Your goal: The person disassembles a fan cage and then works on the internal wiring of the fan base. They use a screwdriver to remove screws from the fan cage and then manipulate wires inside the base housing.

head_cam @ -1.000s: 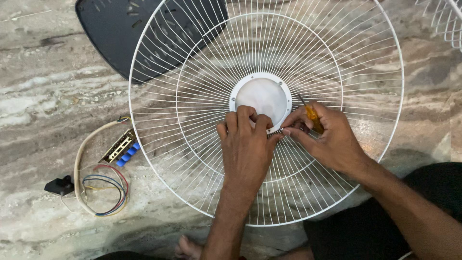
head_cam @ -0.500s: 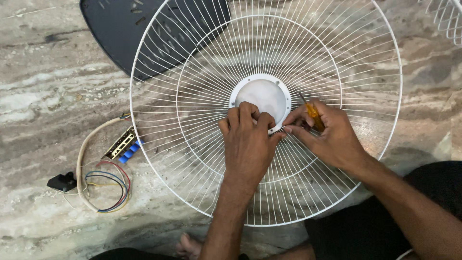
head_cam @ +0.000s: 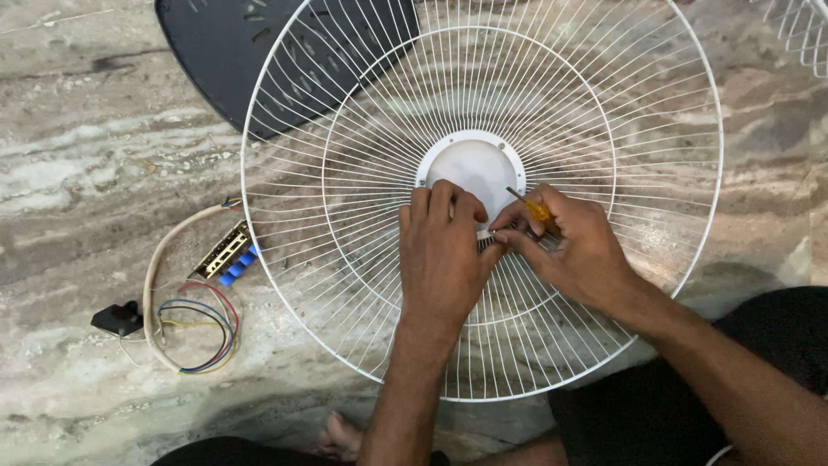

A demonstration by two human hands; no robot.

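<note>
A round white wire fan guard point(head_cam: 362, 129) lies flat on the stone floor, with a white plastic centre cap point(head_cam: 470, 164) in its middle. My left hand point(head_cam: 442, 255) rests on the wires just below the cap, its fingers curled against the cap's lower rim. My right hand point(head_cam: 573, 246) is beside it on the right and grips a small screwdriver point(head_cam: 530, 207) with a yellow-orange handle. The thumb and fingertips of both hands meet at the cap's lower right edge. What they pinch there is hidden.
A dark fan base plate point(head_cam: 259, 52) lies under the guard's upper left. Left of the guard sit a small circuit board with blue parts point(head_cam: 228, 257), a beige cable with coloured wires point(head_cam: 185, 332) and a black plug point(head_cam: 116, 319). Another white guard point(head_cam: 802, 30) shows at top right.
The view has shifted slightly. Both hands stay at the cap's lower edge with only small finger movements, and the screwdriver remains in my right hand.
</note>
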